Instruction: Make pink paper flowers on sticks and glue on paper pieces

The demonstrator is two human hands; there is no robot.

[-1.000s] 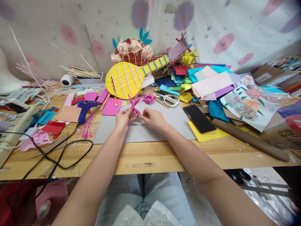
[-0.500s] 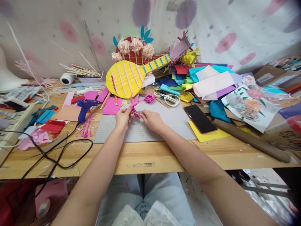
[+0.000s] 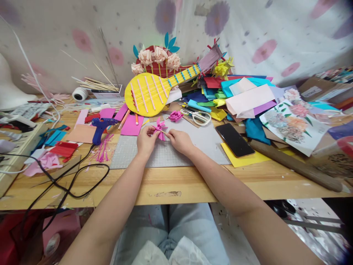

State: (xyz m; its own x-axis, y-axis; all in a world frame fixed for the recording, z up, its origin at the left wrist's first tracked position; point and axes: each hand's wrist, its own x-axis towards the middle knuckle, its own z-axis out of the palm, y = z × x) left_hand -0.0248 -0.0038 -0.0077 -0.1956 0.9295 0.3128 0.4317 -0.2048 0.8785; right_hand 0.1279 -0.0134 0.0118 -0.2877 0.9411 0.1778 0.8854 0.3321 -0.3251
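A magenta paper flower [image 3: 159, 129] with narrow petals is held above the grey cutting mat [image 3: 132, 152]. My left hand [image 3: 147, 140] pinches its petals from the left side. My right hand [image 3: 179, 140] is closed on a thin wooden stick [image 3: 164, 133] whose end reaches into the flower; most of the stick is hidden by the fingers. Just behind the hands lies a finished-looking magenta paper flower [image 3: 175, 116]. Scissors with white handles [image 3: 201, 118] rest at the mat's back edge.
A blue glue gun [image 3: 99, 129] with a looped black cord [image 3: 74, 184] lies left of the mat. Behind stands a yellow paper lute [image 3: 147, 92]. A phone [image 3: 234, 139] on yellow paper and a wooden rod [image 3: 296, 165] are at right, with paper piles beyond.
The held flower has turned, its petals now spread towards me and around the stick. My left fingers have shifted to its left side; my right hand stays nearly in place.
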